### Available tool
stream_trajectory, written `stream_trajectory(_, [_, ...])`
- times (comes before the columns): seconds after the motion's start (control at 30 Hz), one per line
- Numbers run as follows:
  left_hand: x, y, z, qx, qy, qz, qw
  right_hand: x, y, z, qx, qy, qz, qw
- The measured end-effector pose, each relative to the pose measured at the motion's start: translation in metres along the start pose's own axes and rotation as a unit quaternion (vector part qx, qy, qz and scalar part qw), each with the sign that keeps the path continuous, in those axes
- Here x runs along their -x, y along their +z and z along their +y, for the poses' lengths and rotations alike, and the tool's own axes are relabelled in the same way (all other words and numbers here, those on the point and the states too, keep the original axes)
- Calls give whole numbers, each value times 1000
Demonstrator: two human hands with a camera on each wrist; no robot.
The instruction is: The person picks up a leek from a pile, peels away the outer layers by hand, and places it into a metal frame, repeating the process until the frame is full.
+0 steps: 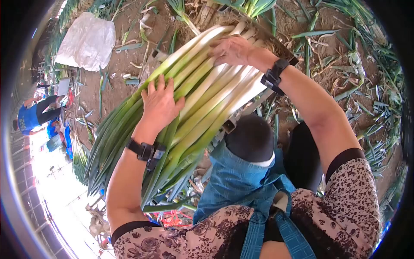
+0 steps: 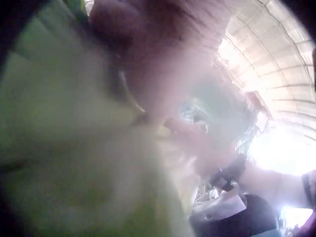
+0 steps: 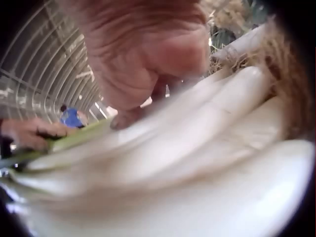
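Atop green onions (image 1: 206, 101), left grip (image 1: 158, 105) spread; right grip (image 1: 235, 51) loosely spread near roots (image 3: 290, 74).

A crumpled white sack (image 1: 88, 41) lies on the brown soil (image 1: 125, 93) at the upper left of the head view, with leaf scraps (image 1: 353, 60) strewn about, many towards the right edge. Farther off at the left is a person in a blue top (image 1: 28, 118), near bright blue material (image 1: 68, 140). Red plastic (image 1: 174, 219) shows lower down, and curved roof ribs (image 3: 47, 64) arch behind in the right wrist view
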State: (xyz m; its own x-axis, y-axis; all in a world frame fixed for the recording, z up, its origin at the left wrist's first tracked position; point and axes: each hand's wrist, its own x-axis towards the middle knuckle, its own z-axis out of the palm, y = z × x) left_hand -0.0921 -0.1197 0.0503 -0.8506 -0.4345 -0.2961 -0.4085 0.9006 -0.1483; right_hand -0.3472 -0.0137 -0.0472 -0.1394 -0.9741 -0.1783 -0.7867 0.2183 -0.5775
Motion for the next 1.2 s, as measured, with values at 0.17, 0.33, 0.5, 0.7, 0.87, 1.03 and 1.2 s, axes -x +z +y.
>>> stream_trajectory(0.17, [30, 20, 13, -53, 61, 97, 992, 41, 13, -9, 89, -61, 123, 987])
stream_trajectory(0.33, [10, 27, -5, -21, 43, 76, 996, 17, 2, -15, 66, -30, 70, 995])
stream_trajectory(0.5, [18, 28, 6, -16, 31, 91, 995, 38, 25, -2, 98, -64, 152, 981])
stream_trajectory(0.7, [11, 31, -2, -33, 40, 134, 990, 26, 13, -16, 113, -30, 122, 986])
stream_trajectory(0.87, [11, 20, 6, 32, 37, 108, 993, 12, -4, -21, 77, 1, 132, 988])
stream_trajectory(1.03, [17, 18, 8, 36, 39, 117, 992, -8, 9, -21, 106, 30, 128, 986])
stream_trajectory(1.2, [1, 23, -11, 77, 43, 128, 988, -6, 11, -23, 135, 65, 43, 988])
